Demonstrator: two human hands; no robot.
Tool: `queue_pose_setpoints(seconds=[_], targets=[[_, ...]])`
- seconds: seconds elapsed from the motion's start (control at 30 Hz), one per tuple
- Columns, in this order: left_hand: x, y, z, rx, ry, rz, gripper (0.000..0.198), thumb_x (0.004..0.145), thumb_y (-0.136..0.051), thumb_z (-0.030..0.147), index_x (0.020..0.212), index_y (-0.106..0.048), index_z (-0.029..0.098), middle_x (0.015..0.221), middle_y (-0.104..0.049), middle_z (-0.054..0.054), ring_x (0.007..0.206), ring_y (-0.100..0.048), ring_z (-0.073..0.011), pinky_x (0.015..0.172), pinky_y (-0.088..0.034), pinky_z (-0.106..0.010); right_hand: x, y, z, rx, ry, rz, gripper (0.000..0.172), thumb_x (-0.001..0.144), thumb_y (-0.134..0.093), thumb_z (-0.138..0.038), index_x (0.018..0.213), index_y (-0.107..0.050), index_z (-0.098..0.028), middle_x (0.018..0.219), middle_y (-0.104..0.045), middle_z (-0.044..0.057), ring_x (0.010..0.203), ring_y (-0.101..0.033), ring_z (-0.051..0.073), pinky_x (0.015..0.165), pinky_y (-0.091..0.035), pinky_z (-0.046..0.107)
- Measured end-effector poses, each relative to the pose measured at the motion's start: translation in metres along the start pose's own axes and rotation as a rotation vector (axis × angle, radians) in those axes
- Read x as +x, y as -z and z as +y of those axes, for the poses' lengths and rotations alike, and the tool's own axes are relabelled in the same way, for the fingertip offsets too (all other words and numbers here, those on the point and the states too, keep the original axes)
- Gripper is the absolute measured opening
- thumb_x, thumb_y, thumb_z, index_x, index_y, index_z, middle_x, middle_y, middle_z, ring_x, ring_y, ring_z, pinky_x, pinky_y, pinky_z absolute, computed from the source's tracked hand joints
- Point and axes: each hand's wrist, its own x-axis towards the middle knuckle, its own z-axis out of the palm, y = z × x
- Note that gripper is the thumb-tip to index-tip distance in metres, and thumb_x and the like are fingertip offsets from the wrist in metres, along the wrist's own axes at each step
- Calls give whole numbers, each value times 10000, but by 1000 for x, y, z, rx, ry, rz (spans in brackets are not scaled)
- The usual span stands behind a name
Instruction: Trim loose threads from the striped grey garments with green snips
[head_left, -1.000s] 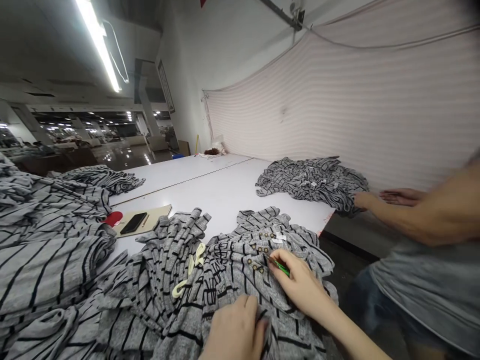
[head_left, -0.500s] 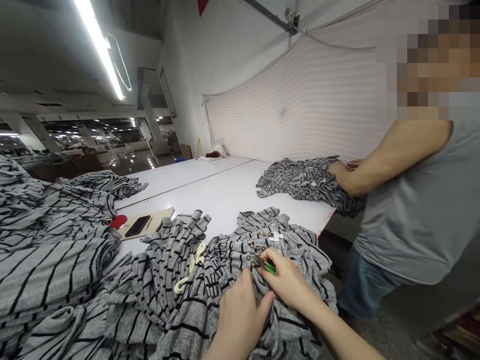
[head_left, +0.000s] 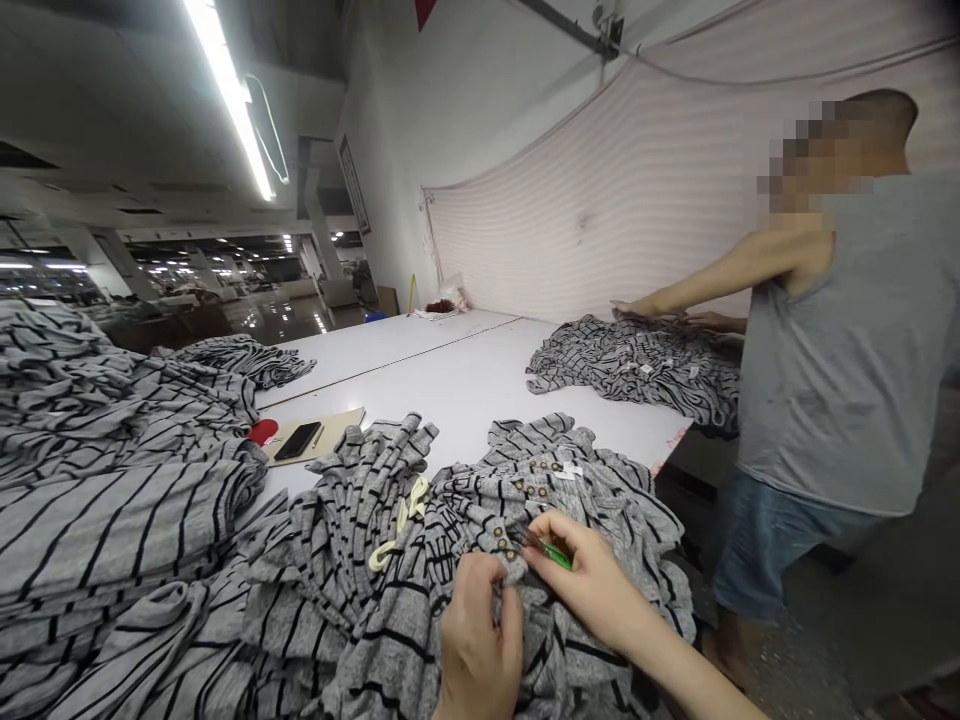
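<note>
Under both hands lies a grey garment with black stripes and brown buttons, a white label near its top. My left hand pinches a fold of this garment just below the nearest buttons. In my right hand is a pair of green-handled thread snips; the fingers are closed round them, close to the left fingertips. The snips' blades are mostly hidden by fingers and cloth. A pale yellow strip of fabric rests on the striped cloth left of the buttons.
Striped garments are heaped on the left. A phone lies on a tan board beside a red round piece. Across the white table, a co-worker reaches over another garment pile.
My left hand has drawn its fingers together on the cloth edge, and the right hand with the snips has shifted slightly. The co-worker has moved back with an arm stretched over the far pile.
</note>
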Motion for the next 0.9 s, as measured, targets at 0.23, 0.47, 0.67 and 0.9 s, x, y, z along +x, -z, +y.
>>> queue_pose_setpoints(seconds=[0.23,0.47,0.67,0.9], targets=[[-7,-1,-2,-11,24,64,138,876,-419,129,808,-513,206,846,-524,-58,796,-538,-172,746,-444,-287,-9,17,-10,-293,72,-80,164,872,-550,-298,995,-655,-271,906,-608,8,798,-569,174,671,-396,260],[11,11,-7,-405,621,56,269,817,-568,404,718,-403,215,804,-585,-21,782,-559,-174,637,-425,-235,6,0,4,-123,27,-33,217,856,-571,-354,1025,-633,-232,997,-610,32,913,-576,196,785,-447,299],[20,20,-11,-927,995,103,324,728,-677,404,764,-420,210,635,-510,58,566,-465,-98,534,-399,-193,7,-7,4,-225,104,-30,208,903,-511,-298,1040,-662,-258,955,-618,25,861,-590,178,772,-452,289],[25,23,-6,-998,1027,95,335,701,-719,362,757,-432,198,616,-502,63,518,-428,-77,479,-393,-181,9,-18,2,-484,271,21,221,899,-505,-237,1071,-643,-234,941,-631,33,835,-580,195,748,-437,311]])
